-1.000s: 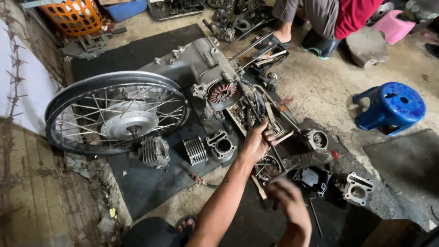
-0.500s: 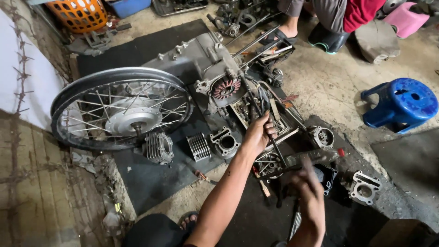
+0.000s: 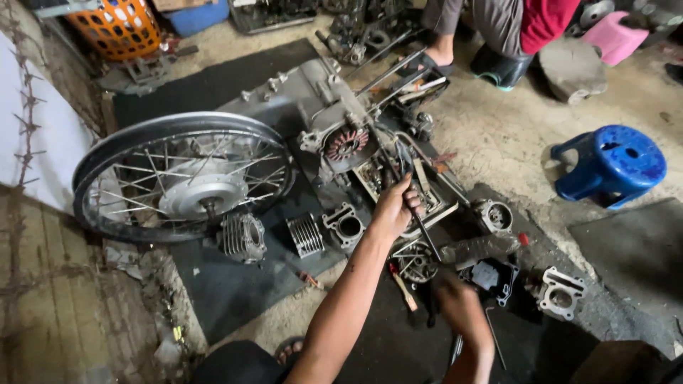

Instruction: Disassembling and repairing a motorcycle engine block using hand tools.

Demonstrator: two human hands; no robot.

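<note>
Far left: orange perforated plastic basket, blue plastic tub beside it. Left: spoked metal wheel with silver hub flat on black floor mat. Just near of wheel: finned grey cylinder. Right: blue plastic stool on concrete. Far right: pink plastic stool; a second person crouches.

One spoked wheel, one blue stool, one orange basket, one pink stool and two finned cylinders lie here.
</note>
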